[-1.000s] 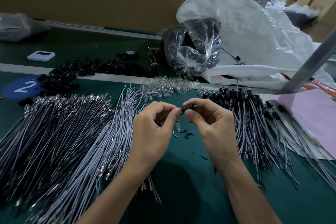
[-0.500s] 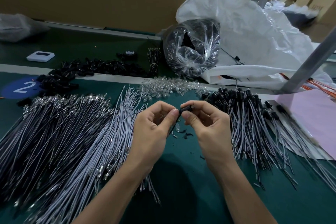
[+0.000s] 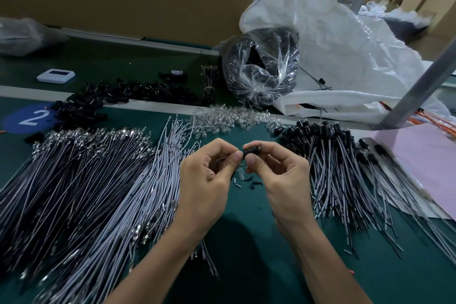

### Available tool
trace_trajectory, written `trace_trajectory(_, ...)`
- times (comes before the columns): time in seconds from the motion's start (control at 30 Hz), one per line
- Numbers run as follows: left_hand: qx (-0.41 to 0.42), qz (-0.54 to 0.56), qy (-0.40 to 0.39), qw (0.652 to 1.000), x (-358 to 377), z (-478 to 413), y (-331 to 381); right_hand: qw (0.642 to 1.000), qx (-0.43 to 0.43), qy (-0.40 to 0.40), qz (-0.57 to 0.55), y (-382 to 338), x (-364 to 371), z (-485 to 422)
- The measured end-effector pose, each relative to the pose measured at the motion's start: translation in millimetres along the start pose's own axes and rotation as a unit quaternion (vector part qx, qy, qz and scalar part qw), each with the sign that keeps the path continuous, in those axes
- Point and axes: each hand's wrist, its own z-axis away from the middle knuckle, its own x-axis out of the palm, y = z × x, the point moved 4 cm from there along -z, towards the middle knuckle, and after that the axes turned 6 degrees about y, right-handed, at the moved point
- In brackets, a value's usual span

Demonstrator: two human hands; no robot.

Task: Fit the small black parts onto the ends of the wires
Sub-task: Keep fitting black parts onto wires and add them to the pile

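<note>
Hands meeting just above table (image 3: 246, 249), near its middle. Left hand (image 3: 207, 180): thumb and forefinger curled and pinched on end of one thin wire (image 3: 220, 158), most of it hidden behind fingers. Right hand (image 3: 281, 180): thumb and forefinger closed round small black part (image 3: 252, 151), other fingers loosely folded. Part and wire end touching or nearly so, fingertip to fingertip; cannot tell whether already seated. Judged as mid-insertion, one piece among many: heap of bare wires (image 3: 86, 180) to left, fan of finished wires (image 3: 340, 170) with black caps to right, stock of loose black parts (image 3: 118, 99) at far left, clear pieces (image 3: 229, 119) strewn beyond hands. Risks from here: wire end thin and probably soft, so likely to buckle or fold if pushed off-axis instead of straight into bore; part small and smooth-looking, so apt to pop out of pinch under pressure and drop among scraps (image 3: 250, 181) lying directly below, hard to find on dark green. Also possible: half-seated fit, looking done but pulling loose later, caused by stopping push too early. Worth keeping grip close to wire tip and checking seat before laying piece on right-hand fan.
</note>
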Motion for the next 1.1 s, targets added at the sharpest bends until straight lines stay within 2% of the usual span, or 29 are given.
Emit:
trace_trajectory(0.17,-0.008,0.021,-0.001,1.000,-0.2,-0.6,-0.1,0.999,0.020,-0.005,-0.036,2.1,1.0,0.7)
trace_trajectory(0.37,-0.053,0.102,-0.020,0.993,2.3,-3.9,4.1,0.990,0.056,-0.038,-0.123,-1.5,0.6,-2.4)
trace_trajectory(0.77,-0.016,0.079,0.000,0.997,2.7,1.1,5.7,0.998,0.025,-0.007,-0.064,2.2,2.4,1.2)
trace_trajectory(0.9,-0.022,0.096,-0.005,0.995,1.9,0.9,6.8,0.998,0.029,-0.021,-0.060,2.0,2.4,1.9)
trace_trajectory(1.1,-0.018,0.064,0.002,0.998,-1.8,-0.5,3.9,0.997,0.035,-0.028,-0.063,2.5,4.3,1.9)
